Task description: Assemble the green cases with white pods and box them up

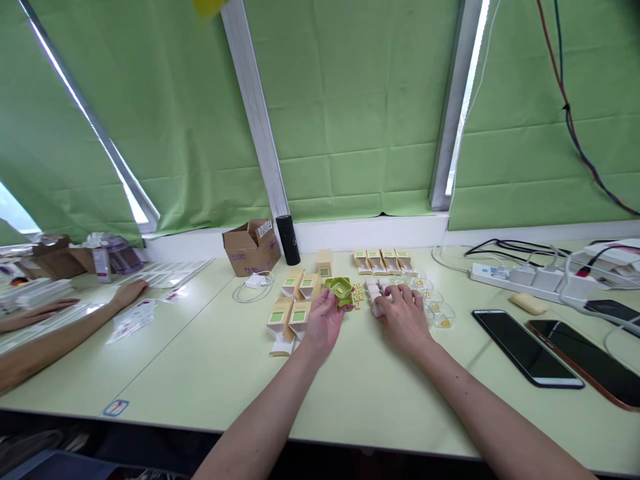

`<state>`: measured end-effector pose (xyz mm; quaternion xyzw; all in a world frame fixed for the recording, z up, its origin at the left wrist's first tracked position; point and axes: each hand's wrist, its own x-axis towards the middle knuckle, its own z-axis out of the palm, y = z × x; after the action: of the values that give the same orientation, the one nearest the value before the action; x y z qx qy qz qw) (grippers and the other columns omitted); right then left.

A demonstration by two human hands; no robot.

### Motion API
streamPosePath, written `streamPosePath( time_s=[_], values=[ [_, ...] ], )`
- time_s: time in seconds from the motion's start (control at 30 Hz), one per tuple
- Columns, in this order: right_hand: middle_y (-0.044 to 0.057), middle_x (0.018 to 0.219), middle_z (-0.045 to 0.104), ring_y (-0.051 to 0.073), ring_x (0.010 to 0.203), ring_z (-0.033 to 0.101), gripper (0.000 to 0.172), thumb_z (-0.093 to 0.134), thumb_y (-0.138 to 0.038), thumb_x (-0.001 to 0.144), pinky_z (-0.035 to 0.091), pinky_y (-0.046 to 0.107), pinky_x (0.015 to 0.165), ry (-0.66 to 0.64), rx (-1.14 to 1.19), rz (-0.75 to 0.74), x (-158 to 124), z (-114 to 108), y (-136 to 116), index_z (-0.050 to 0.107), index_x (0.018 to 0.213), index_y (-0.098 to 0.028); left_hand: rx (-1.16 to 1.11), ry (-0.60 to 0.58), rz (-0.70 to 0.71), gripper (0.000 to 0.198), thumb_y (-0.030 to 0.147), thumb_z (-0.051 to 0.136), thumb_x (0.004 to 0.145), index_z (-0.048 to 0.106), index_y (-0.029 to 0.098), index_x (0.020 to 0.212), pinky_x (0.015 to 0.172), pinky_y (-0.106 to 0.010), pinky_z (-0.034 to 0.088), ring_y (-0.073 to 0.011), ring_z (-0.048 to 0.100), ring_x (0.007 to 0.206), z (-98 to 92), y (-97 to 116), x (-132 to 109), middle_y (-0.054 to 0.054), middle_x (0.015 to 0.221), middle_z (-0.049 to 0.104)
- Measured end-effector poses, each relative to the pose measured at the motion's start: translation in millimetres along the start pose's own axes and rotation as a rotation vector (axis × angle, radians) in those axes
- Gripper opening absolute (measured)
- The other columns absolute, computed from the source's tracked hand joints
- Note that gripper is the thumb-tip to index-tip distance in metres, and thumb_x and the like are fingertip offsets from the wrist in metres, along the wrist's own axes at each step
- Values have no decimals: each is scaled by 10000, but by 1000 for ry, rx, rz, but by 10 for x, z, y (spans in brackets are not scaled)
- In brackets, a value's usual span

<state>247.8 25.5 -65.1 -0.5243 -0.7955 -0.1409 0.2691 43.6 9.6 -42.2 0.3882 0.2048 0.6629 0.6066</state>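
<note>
My left hand is closed on the edge of a green flower-shaped dish, held tilted above the table. My right hand reaches over a group of small white blocks, its thumb and fingers bent around a block at the near end. The fingers partly hide that block. Between the hands lie small yellow pieces in rows. Several clear plastic cups with yellow bits sit just right of my right hand. Beside my left hand stand open cream boxes with green windows.
More cream boxes line up behind the blocks. A cardboard box, a black bottle and a white cable are at the back. Phones and a power strip lie right. Another person's arm rests left.
</note>
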Motion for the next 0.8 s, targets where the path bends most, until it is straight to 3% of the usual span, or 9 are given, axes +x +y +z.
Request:
streamPosePath(
  time_s=[0.13,0.27,0.4,0.5,0.57,0.67,0.8],
  values=[
    [148,1190,619,344,1218,448,247,569,-79,878,328,508,1028,24,-29,-24,-3,5,-39,742,965,-234,10,-3,-5,304,343,770,867,713,177,1116,825,-365,510,-271,652,1115,2,3,-5,-128,1184,712],
    [163,1243,575,372,1217,442,237,579,-190,923,349,542,1008,140,151,91,5,-55,-41,723,1109,-226,4,8,6,261,337,769,871,717,183,1076,852,-372,519,-257,652,1088,-8,-4,-5,-120,1180,713],
    [125,1199,596,351,1170,507,292,591,-465,963,412,535,987,255,718,274,39,-140,-54,687,1147,-260,9,15,7,272,346,787,855,715,178,1057,888,-384,526,-250,655,1069,-12,-7,-3,-117,1156,716],
    [90,1140,663,289,1049,600,368,614,-561,932,493,457,904,153,1328,364,63,-124,-113,661,1159,-276,41,1,12,301,368,801,842,720,172,1056,882,-371,526,-241,656,1045,-1,5,-8,-113,1121,719],
    [74,1150,690,260,994,625,419,703,-587,856,518,402,833,88,1609,440,68,-79,-167,675,1140,-279,62,-6,17,320,379,807,837,727,170,1067,866,-351,524,-221,652,1009,10,15,-13,-107,1115,718],
    [68,1177,711,238,974,632,428,805,-556,769,516,348,753,51,1793,516,62,-41,-236,714,1078,-274,77,-9,26,327,378,816,828,742,171,1070,839,-324,517,-198,640,963,20,17,-16,-99,1121,717],
    [96,1156,741,257,994,656,394,829,-523,766,527,358,746,-20,1916,509,62,-139,-269,743,1040,-254,88,-12,37,306,367,830,815,757,173,1040,818,-304,508,-188,633,937,8,-4,-11,-89,1103,721]
  ],
)
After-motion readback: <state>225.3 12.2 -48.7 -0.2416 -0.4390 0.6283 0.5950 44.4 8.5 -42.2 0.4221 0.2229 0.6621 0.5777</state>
